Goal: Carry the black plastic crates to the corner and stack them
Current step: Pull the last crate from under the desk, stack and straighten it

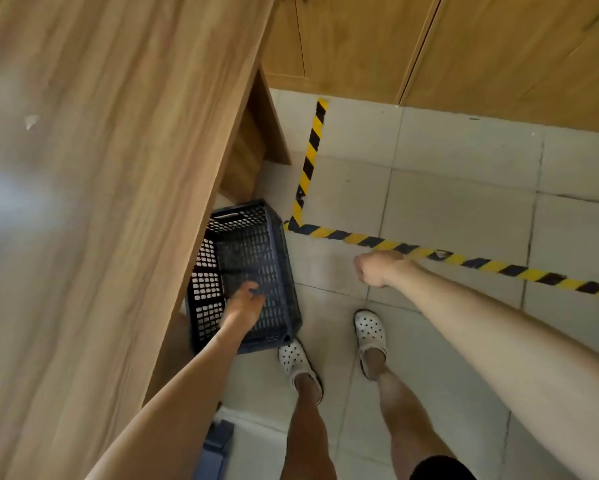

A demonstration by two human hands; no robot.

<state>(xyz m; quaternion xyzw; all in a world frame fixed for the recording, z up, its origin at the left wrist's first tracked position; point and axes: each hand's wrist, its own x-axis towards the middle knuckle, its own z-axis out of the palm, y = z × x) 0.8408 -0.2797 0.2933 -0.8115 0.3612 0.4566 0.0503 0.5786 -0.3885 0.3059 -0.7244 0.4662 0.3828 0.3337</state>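
A black perforated plastic crate (256, 244) stands on the tiled floor, half tucked under the edge of a wooden table (100, 202). My left hand (244, 303) reaches down over the crate's open top, fingers loosely curled above its inside; a grip on the crate is not visible. My right hand (376, 268) hovers to the crate's right above the floor, closed into a fist and holding nothing. Part of another dark crate (218, 445) shows at the bottom edge by the table.
Yellow-and-black hazard tape (429, 252) marks a rectangle on the floor in front of wooden cabinet doors (429, 46). My feet in white clogs (371, 334) stand just right of the crate. The table leg (256, 140) is behind the crate.
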